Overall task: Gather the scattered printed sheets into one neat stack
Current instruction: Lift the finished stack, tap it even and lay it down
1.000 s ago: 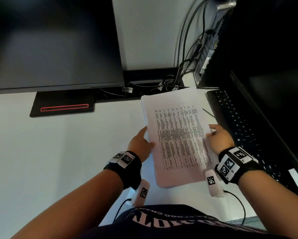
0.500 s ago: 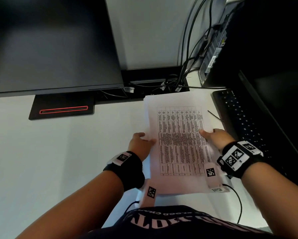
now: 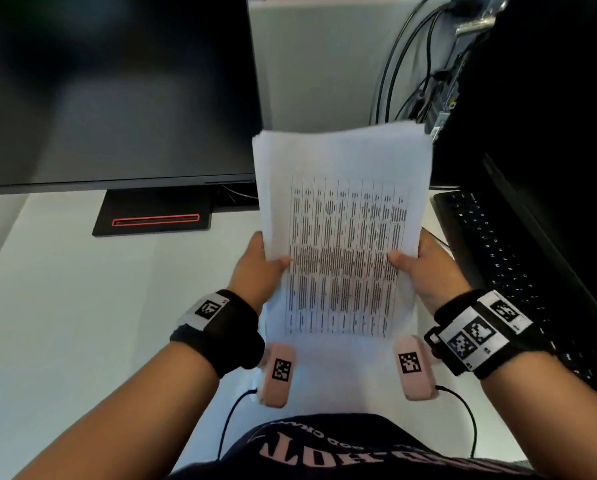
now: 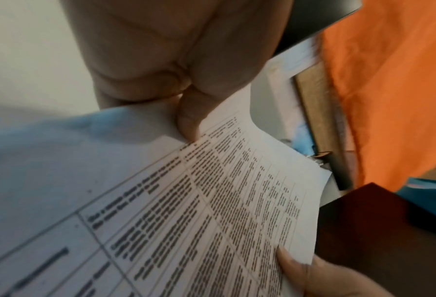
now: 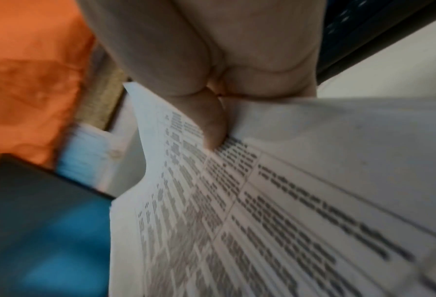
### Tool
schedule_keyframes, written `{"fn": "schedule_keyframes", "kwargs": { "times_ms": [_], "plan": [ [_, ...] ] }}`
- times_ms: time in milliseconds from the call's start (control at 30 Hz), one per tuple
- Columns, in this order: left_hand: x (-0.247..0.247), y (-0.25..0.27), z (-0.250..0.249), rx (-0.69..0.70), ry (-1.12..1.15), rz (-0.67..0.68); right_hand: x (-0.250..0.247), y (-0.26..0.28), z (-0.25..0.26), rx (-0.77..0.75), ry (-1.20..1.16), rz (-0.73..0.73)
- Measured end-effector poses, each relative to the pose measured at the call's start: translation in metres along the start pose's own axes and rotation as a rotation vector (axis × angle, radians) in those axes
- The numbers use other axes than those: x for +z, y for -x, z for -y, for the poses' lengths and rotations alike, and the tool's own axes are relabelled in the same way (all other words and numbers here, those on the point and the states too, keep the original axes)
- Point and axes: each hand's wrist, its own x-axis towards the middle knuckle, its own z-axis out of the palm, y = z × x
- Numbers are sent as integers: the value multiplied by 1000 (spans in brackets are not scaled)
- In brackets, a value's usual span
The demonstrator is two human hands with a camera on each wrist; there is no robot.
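A stack of printed sheets [image 3: 342,258] with a table of dark text on top is held upright-tilted above the white desk [image 3: 65,323], in front of my chest. My left hand [image 3: 259,268] grips its left edge, thumb on the printed face. My right hand [image 3: 425,268] grips the right edge the same way. In the left wrist view the left thumb pinches the sheets [image 4: 212,211]. The right wrist view has the right thumb pressing on the paper [image 5: 275,211]. The sheets' top edges are slightly uneven. The fingers behind the stack are hidden.
A dark monitor [image 3: 110,91] stands at the left with its base [image 3: 155,216] on the desk. A black keyboard [image 3: 498,258] lies at the right, beside dark equipment and cables [image 3: 421,64]. Bare desk surface stretches to the left of my arms.
Both hands have taken the stack by its side edges and lifted it off the desk toward me. One second ago it lay flat with my hands at its sides.
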Motion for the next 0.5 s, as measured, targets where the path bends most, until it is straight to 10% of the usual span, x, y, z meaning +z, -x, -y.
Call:
{"fn": "schedule_keyframes", "kwargs": {
  "times_ms": [233,500],
  "plan": [
    [-24,38,-35,405,173,-180,39,45,44,-417,-266,-187],
    [-25,35,19,245,248,-170,58,43,11,-331,-214,-107]
  ]
}}
